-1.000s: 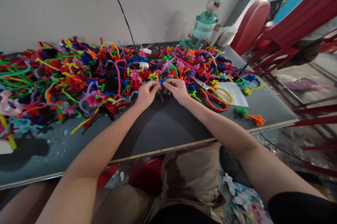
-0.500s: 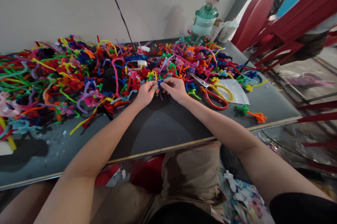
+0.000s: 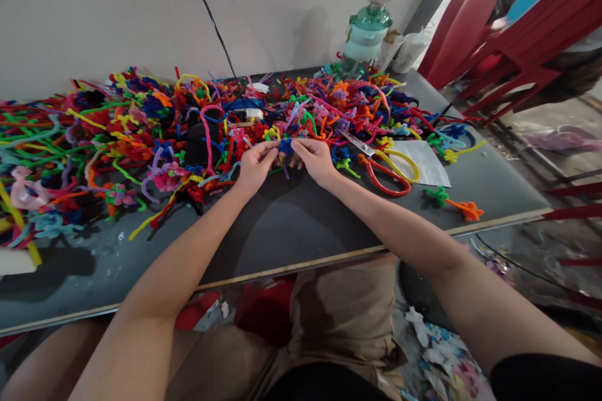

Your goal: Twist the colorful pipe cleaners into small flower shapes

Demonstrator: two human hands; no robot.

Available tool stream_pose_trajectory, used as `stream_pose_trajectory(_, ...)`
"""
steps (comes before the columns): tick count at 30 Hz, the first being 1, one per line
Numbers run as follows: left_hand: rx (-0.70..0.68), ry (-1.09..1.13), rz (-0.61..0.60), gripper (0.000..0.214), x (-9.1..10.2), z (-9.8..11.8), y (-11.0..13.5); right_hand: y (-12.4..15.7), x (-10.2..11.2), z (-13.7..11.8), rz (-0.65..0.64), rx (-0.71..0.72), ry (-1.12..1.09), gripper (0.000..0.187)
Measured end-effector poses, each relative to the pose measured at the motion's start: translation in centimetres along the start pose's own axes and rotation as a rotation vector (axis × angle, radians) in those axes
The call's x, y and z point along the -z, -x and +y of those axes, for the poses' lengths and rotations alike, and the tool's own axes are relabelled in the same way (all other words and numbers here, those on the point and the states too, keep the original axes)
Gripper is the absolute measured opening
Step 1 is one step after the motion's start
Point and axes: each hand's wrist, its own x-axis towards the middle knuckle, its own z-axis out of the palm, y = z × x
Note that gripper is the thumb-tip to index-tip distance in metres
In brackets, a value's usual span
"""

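Observation:
My left hand [image 3: 255,165] and my right hand [image 3: 316,159] meet at the middle of the dark table [image 3: 282,231], fingertips pinched together. Between them sits a small blue pipe-cleaner flower [image 3: 285,147], gripped from both sides, with a purple stem hanging below it. Just beyond the hands lies a big heap of coloured pipe cleaners [image 3: 141,125] and twisted flowers. Red and yellow handled scissors [image 3: 385,169] lie right of my right hand.
A white paper sheet [image 3: 426,162] lies under the scissors' handles. A green and orange pipe-cleaner flower [image 3: 454,201] rests near the table's right edge. A green figurine bottle [image 3: 369,24] stands at the back by the wall. Red plastic chairs [image 3: 493,31] stand at right.
Both hands have stayed pinched on the blue flower, working it with slight finger shifts. The view has tilted a little; nothing else on the table has moved.

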Motion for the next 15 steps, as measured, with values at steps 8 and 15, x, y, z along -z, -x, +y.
stream_pose_trajectory(8, 0.009, 0.044, 0.017, 0.026, 0.06, -0.11, -0.11, -0.09, 0.34, -0.19, -0.036, -0.049, -0.131, 0.049)
stream_pose_trajectory(15, -0.013, -0.002, 0.010, 0.036, -0.06, -0.06, -0.12, 0.18, 0.15, -0.13, -0.035, 0.005, -0.052, 0.041)
